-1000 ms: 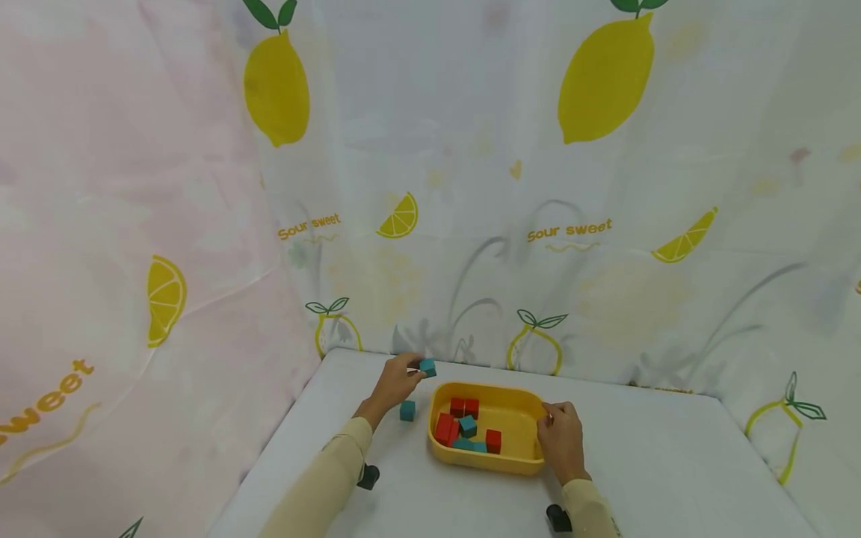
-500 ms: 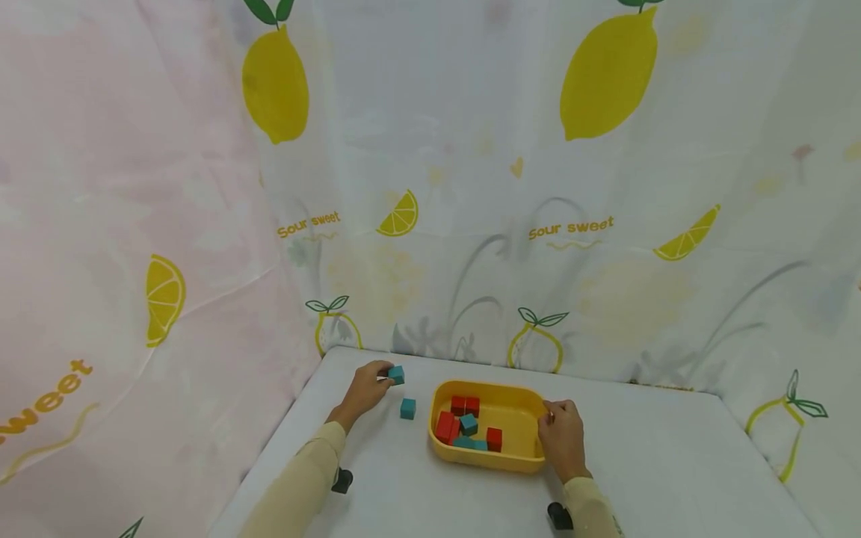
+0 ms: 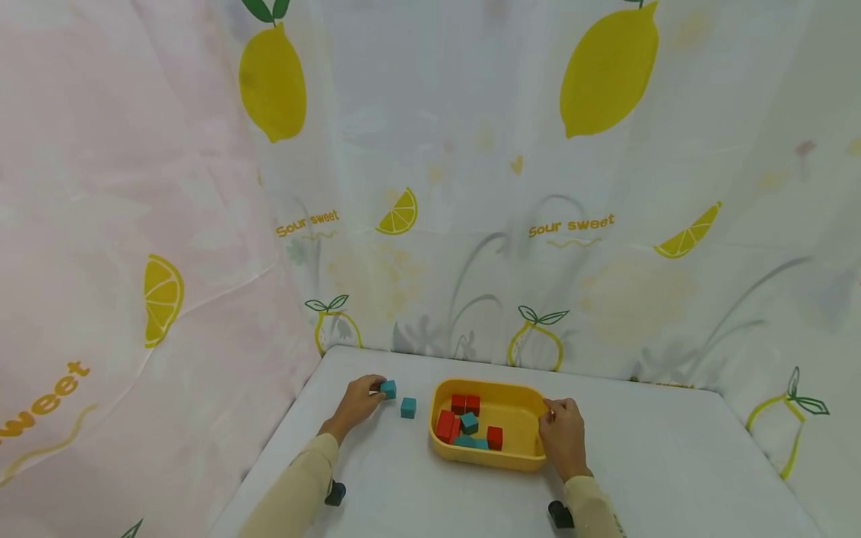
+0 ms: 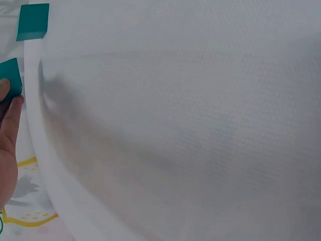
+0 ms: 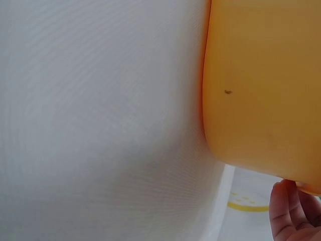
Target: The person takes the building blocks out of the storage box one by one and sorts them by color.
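Note:
My left hand (image 3: 359, 403) pinches a teal cube (image 3: 388, 389) between thumb and fingers, left of a second teal cube (image 3: 408, 408) on the table. The left wrist view shows the held cube (image 4: 11, 78) at its left edge and the other cube (image 4: 33, 21) above it. A yellow tray (image 3: 498, 461) holds several red blocks (image 3: 445, 426) and teal ones (image 3: 468, 424), mostly at its left side. My right hand (image 3: 563, 439) grips the tray's right rim. From the right wrist, the fingers (image 5: 281, 208) touch the tray's edge.
A white-covered table (image 3: 673, 456) carries everything. Behind it hangs a lemon-printed curtain (image 3: 457, 149), which also runs along the left side. Black wrist devices (image 3: 335, 492) sit under both forearms.
My left hand has moved left and then down toward the table with the teal cube, passing from the tray's side to left of the other cube. The right hand and tray stay put.

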`<state>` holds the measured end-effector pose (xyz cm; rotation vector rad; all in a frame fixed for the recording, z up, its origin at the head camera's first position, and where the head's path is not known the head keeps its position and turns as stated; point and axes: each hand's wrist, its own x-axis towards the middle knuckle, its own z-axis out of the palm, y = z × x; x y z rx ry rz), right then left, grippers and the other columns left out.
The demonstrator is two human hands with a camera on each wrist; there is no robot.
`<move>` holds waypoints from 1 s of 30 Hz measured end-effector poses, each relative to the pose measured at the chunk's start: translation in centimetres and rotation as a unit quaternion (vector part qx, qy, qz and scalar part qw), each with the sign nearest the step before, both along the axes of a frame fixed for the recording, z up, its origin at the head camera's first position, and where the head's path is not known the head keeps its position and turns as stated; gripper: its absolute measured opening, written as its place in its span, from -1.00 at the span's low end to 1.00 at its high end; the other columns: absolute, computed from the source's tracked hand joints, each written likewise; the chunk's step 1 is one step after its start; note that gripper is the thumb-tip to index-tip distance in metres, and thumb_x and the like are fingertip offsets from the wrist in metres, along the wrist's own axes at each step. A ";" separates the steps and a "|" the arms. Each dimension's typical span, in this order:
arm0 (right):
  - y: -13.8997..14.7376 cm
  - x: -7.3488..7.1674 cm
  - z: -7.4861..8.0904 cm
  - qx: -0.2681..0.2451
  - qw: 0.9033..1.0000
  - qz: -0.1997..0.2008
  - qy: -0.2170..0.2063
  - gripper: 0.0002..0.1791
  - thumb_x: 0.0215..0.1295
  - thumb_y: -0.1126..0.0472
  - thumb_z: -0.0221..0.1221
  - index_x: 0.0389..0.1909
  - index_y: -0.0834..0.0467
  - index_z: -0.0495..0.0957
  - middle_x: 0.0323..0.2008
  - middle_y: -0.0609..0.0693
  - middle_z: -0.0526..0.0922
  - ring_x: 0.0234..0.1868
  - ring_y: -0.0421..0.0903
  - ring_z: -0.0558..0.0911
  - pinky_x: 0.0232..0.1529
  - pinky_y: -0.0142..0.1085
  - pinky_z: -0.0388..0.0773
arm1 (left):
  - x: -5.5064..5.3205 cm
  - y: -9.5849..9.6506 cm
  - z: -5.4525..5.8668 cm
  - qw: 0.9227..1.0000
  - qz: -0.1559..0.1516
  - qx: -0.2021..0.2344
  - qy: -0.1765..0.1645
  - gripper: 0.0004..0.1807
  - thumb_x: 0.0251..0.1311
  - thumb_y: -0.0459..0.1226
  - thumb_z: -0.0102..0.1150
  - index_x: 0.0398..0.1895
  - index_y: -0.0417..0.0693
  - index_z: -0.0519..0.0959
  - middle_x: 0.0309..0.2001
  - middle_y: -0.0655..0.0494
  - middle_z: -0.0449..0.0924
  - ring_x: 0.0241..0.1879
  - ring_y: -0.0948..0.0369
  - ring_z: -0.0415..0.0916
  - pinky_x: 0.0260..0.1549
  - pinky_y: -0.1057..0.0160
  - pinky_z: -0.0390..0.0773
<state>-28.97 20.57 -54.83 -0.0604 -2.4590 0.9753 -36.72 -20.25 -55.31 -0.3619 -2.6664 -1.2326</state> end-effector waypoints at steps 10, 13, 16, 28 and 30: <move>0.1 0.2 0.2 0.001 1.000 -0.002 0.006 -0.67 0.18 0.48 0.17 -0.01 0.45 0.59 -0.25 0.18 0.48 -0.30 0.02 0.49 -0.22 -0.12 0.58 | 0.3 0.0 -0.8 1.000 -0.014 -0.016 -0.004 -0.69 0.19 -0.48 0.23 0.03 -0.28 0.57 -0.02 -0.09 0.61 -0.03 0.03 0.58 0.02 0.03 0.55; 0.0 0.2 0.2 0.001 1.000 -0.002 0.007 -0.67 0.18 0.47 0.17 -0.01 0.45 0.59 -0.25 0.18 0.48 -0.31 0.02 0.48 -0.22 -0.12 0.58 | 0.4 0.2 -0.7 1.000 -0.022 -0.015 0.000 -0.69 0.19 -0.49 0.22 0.03 -0.30 0.57 -0.02 -0.11 0.61 -0.03 0.01 0.58 0.02 0.00 0.55; 0.0 0.0 0.0 -0.001 1.000 -0.002 0.010 -0.68 0.18 0.47 0.16 -0.02 0.46 0.59 -0.26 0.18 0.48 -0.31 0.02 0.48 -0.24 -0.11 0.58 | 0.6 0.4 -0.5 1.000 -0.025 -0.014 0.003 -0.69 0.18 -0.50 0.22 0.02 -0.30 0.57 -0.03 -0.12 0.61 -0.03 -0.01 0.58 0.01 -0.01 0.55; 0.1 -0.1 -0.4 -0.001 1.000 -0.004 0.016 -0.67 0.18 0.47 0.17 -0.01 0.44 0.59 -0.25 0.17 0.47 -0.30 0.02 0.48 -0.20 -0.11 0.59 | 1.3 0.7 -0.4 0.999 -0.043 -0.020 -0.021 -0.69 0.16 -0.52 0.22 0.00 -0.32 0.57 -0.05 -0.13 0.61 -0.05 -0.02 0.59 -0.01 -0.01 0.57; 0.0 0.0 -0.3 0.000 1.000 -0.004 0.016 -0.67 0.18 0.47 0.17 -0.01 0.44 0.59 -0.26 0.17 0.47 -0.31 0.02 0.48 -0.20 -0.11 0.60 | 1.4 0.6 -0.5 0.999 -0.045 -0.022 -0.022 -0.70 0.17 -0.51 0.22 0.00 -0.31 0.57 -0.05 -0.12 0.61 -0.05 -0.01 0.59 -0.02 0.00 0.57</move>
